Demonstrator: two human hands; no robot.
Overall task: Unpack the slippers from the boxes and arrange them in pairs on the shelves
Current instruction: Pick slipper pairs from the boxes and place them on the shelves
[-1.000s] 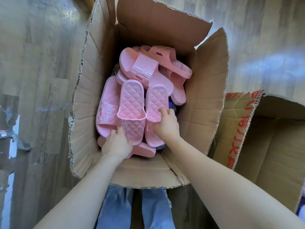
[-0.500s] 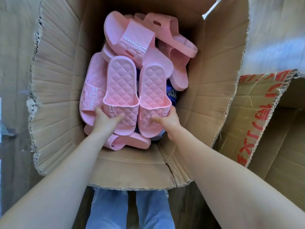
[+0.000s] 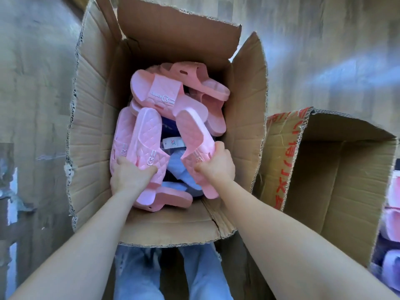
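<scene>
I see hands (image 3: 173, 172) each clamped on one quilted pink rubber slipper (image 3: 147, 139), heels angled apart inside the open brown cardboard box (image 3: 91, 118).

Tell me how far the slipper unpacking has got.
Done: nothing provable; no shelf is in view, though the second box shows only bare cardboard. In hand: the left hand grips the left quilted slipper, the right hand the right quilted slipper, in the open box. Left: more pink slippers and bluish ones lie inside.
</scene>
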